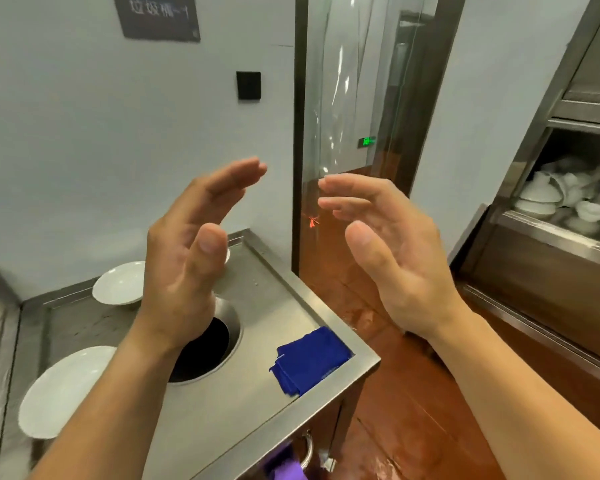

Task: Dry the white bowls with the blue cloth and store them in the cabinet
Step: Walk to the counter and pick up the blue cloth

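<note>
Both hands hung mid-frame, palms facing, fingers spread, empty: left hand [187, 247], right hand [392, 247]. The blue cloth [310, 360] lay folded on the counter [281, 292]; two white bowls [120, 282] sat lower left; more filled the cabinet [548, 244] at right.

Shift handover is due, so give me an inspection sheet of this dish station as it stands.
Surface: stainless steel counter with round black waste hole; a few droplets near the back.
Job's things: folded blue cloth at the counter's right edge; two white ceramic bowls, near and far; steel cabinet on the right, white dishes piled inside.
Clutter: nothing seen.
Grippers: left hand and right hand raised, open, empty.
Cables: nothing seen.
Surroundings: grey wall, dark sign, clear strip curtain, red-brown floor.
</note>
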`<state>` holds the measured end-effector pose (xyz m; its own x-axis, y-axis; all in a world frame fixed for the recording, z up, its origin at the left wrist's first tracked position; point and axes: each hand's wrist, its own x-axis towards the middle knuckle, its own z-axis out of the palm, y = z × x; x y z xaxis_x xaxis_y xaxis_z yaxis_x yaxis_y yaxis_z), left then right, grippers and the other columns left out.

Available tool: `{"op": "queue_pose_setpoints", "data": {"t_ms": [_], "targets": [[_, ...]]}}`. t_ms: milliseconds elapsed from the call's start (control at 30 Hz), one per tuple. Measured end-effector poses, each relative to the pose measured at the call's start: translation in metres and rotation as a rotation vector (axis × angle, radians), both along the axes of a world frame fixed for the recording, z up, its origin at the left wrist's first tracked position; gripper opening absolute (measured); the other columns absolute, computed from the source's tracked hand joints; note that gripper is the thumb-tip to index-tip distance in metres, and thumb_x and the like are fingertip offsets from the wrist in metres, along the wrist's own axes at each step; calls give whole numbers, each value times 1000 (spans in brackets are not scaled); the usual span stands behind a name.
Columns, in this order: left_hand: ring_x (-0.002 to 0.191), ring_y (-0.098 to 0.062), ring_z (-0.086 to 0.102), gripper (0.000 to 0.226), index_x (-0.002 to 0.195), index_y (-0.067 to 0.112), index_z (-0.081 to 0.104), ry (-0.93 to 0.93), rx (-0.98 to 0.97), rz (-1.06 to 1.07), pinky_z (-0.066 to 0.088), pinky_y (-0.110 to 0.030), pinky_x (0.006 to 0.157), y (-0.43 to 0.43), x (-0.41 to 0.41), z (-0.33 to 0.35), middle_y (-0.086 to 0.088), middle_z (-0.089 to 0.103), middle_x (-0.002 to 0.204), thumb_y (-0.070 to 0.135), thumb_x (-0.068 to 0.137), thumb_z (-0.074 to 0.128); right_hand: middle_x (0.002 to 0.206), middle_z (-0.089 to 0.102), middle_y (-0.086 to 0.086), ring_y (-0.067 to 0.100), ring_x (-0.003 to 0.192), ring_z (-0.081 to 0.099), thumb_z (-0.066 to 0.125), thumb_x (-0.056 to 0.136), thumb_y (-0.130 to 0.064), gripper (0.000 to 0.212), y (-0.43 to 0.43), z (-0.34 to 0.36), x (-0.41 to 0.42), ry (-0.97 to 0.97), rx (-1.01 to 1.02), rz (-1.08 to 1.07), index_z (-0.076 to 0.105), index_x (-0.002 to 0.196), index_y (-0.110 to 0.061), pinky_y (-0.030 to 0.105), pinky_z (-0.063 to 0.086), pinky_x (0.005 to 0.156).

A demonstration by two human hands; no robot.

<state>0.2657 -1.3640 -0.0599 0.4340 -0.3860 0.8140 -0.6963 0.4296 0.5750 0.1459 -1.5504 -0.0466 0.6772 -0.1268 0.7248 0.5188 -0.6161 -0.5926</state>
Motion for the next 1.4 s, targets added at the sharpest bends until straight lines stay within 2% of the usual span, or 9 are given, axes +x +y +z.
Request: {"op": "queue_pose_setpoints", "data": {"t_ms": [67, 133, 267, 667, 833, 1067, 1167, 1233, 1400], "targets": [[144, -29, 56, 65, 142, 31, 62, -2, -11, 45, 41, -43, 119, -18, 22, -12, 7, 67, 145, 76, 98, 45, 137, 64, 4, 19, 125, 64, 46, 96, -65, 71, -21, -11, 31, 13, 1, 40, 55, 139, -9, 40, 54, 102], [144, -29, 56, 65, 142, 31, 62, 19, -15, 75, 41, -42, 119, -37, 46, -24, 5, 67, 145, 76, 98, 45, 137, 64, 5, 20, 124, 64, 52, 97, -51, 61, -44, -21, 62, 39, 7, 71, 56, 138, -7, 43, 55, 102], [142, -28, 58, 69, 143, 24, 58, 53, 19, 156, 42, -41, 118, -71, 80, -43, 5, 67, 143, 76, 99, 45, 135, 65, 6, 20, 123, 64, 50, 96, -37, 51, -83, -40, 112, 79, 32, 130, 56, 137, -7, 44, 55, 101], [138, -28, 59, 66, 140, 15, 56, 243, 133, 396, 45, -40, 114, -148, 124, -126, -5, 62, 142, 69, 104, 44, 134, 64, 11, 23, 125, 63, 54, 97, -32, 49, -165, -127, 215, 256, 190, 453, 56, 136, -3, 45, 53, 103], [138, -25, 60, 63, 141, 23, 60, 389, 196, 551, 44, -39, 115, -171, 107, -193, 7, 68, 141, 70, 102, 45, 132, 65, 10, 22, 123, 64, 54, 96, -33, 49, -194, -194, 234, 419, 196, 550, 56, 136, -4, 44, 52, 103], [138, -32, 60, 74, 142, 4, 55, 566, 374, 704, 48, -46, 114, -191, 90, -283, -12, 63, 142, 67, 106, 40, 129, 66, 9, 18, 120, 65, 57, 96, -36, 47, -200, -286, 244, 635, 169, 616, 59, 134, -9, 41, 53, 101], [140, -27, 60, 81, 145, 0, 53, 674, 446, 765, 47, -44, 116, -191, 85, -324, -14, 63, 143, 69, 104, 40, 131, 66, 8, 17, 120, 64, 62, 95, -34, 48, -196, -329, 249, 725, 103, 625, 59, 135, -7, 40, 53, 101], [139, -22, 60, 73, 144, 2, 55, 761, 468, 802, 47, -45, 117, -188, 85, -354, -10, 65, 142, 62, 106, 43, 133, 65, 3, 13, 120, 64, 66, 94, -35, 48, -192, -361, 256, 791, 38, 624, 59, 135, -11, 37, 53, 102], [137, -12, 60, 54, 143, 25, 60, 959, 572, 898, 49, -46, 116, -186, 87, -400, 6, 65, 145, 55, 100, 49, 135, 60, -12, 4, 121, 57, 69, 90, -50, 55, -185, -414, 267, 927, -192, 600, 56, 139, -28, 28, 48, 104]]}}
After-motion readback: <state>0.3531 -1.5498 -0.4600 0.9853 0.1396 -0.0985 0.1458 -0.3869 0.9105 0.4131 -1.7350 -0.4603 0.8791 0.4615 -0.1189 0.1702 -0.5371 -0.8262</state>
